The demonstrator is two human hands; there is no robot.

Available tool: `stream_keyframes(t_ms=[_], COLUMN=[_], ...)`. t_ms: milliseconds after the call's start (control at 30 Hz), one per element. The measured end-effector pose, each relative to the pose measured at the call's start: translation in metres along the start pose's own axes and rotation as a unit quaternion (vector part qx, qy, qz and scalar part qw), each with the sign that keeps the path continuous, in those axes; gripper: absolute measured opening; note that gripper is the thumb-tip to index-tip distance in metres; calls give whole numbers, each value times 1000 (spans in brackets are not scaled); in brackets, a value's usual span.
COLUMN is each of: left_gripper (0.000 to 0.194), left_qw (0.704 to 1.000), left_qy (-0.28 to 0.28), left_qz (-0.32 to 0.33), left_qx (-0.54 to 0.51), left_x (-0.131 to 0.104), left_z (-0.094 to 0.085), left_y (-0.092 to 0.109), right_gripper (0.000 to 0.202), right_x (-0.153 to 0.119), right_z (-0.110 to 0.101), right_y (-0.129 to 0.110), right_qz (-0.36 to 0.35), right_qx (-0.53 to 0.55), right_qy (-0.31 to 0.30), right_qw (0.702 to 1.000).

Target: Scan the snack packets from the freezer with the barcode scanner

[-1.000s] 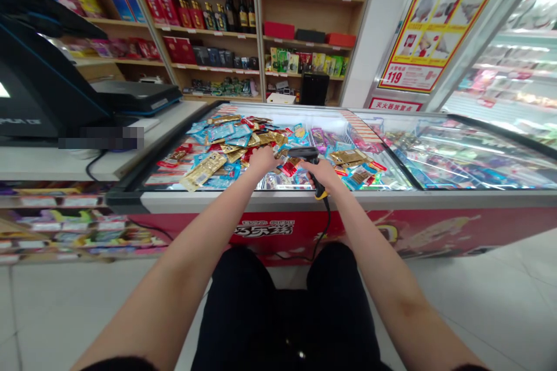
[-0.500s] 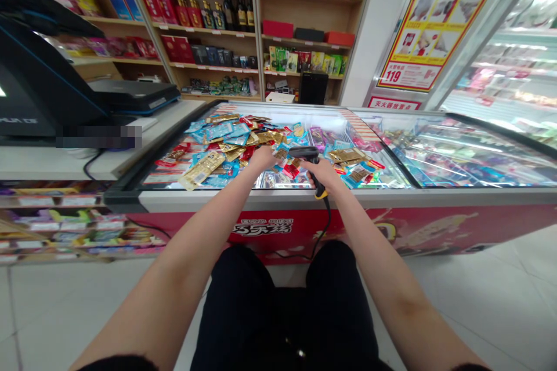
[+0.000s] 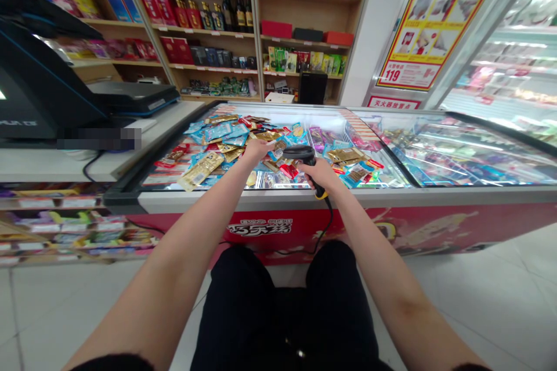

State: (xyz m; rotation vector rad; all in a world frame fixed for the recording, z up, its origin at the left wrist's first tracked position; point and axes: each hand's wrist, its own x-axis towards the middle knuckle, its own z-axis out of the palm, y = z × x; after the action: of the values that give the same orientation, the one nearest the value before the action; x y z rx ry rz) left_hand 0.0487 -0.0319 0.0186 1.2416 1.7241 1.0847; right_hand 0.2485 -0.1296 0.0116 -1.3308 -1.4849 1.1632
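My right hand (image 3: 321, 174) is wrapped around the grip of a black and yellow barcode scanner (image 3: 300, 153), its head tilted left. The cord runs down from the handle. My left hand (image 3: 256, 151) is closed, pinching the edge of a blue and brown snack packet (image 3: 279, 149) just left of the scanner head. Around both hands, a heap of blue, gold and red snack packets (image 3: 232, 133) lies on the glass lid of a chest freezer (image 3: 183, 202). More packets (image 3: 348, 155) lie right of the scanner, and a gold packet (image 3: 202, 171) sits near the front left.
On the left, a counter (image 3: 87, 168) carries a dark checkout machine (image 3: 43, 81) and a flat black scale (image 3: 134, 95). Behind the freezer stand shelves (image 3: 300, 8) of boxes and bottles. The scanner's cord (image 3: 324, 232) hangs in front of the freezer, above my knees.
My left hand has shifted a little to the left. The scanner head has swung slightly left in my right hand.
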Motion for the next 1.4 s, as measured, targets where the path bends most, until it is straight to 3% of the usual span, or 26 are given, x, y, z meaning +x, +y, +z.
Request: stream_keyframes(t_ms=[567, 1100, 1400], left_gripper=[22, 9, 5], left_qw=[1000, 999, 999], left_qy=[-8, -4, -22], left_qz=[6, 54, 46], left_qx=[-24, 9, -3], left_x=[-2, 6, 12], left_z=[4, 22, 34], left_y=[6, 14, 18], right_gripper=[22, 18, 17], right_x=[-1, -2, -4], right_z=[-7, -31, -40], right_y=[1, 8, 12], right_qz=[4, -36, -46], right_qx=[-19, -83, -114], right_qy=[8, 24, 28], right_qw=[1000, 996, 992])
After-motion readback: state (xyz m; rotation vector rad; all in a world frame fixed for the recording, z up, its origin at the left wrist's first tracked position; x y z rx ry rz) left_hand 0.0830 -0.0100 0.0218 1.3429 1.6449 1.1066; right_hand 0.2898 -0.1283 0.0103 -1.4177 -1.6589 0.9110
